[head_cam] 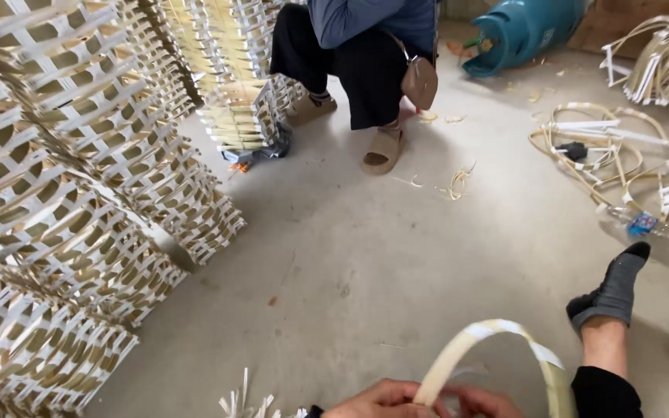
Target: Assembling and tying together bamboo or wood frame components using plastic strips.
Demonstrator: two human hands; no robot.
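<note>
At the bottom edge my left hand (373, 400) and my right hand (480, 402) pinch the near end of a curved bamboo strip hoop (497, 331), pale yellow with white tape at places. The hoop arches up and bends right towards my knee. Only the tops of both hands show. My foot in a grey sock (615, 290) rests on the concrete floor to the right.
Tall stacks of woven white-and-tan lattice baskets (79, 193) fill the left. Another person (365, 54) in dark trousers and sandals squats at the back by a basket stack. A teal gas cylinder (524, 31) lies beyond. Coiled bamboo strips (594, 147) and a plastic bottle (648, 226) lie at the right.
</note>
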